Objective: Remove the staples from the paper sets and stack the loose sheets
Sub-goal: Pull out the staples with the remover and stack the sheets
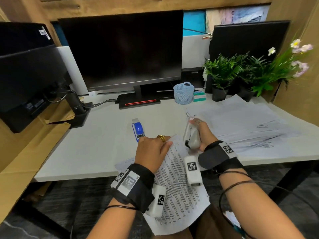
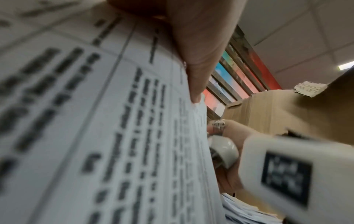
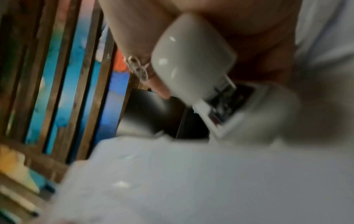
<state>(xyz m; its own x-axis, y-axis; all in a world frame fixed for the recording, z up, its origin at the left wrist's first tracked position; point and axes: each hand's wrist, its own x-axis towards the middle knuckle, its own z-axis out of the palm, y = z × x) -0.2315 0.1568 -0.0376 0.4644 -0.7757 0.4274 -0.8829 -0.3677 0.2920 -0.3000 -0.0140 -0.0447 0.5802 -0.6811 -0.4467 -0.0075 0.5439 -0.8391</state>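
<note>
Both hands are busy: your left hand is pinching the paper set at its top corner, overhanging the worktop, exposing the staple; your right hand is gripping the white staple remover, likely moving in. Loose sheets are lying right.

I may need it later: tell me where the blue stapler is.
In the head view, the blue stapler lies on the white desk, left of centre, just beyond the left hand.
</note>
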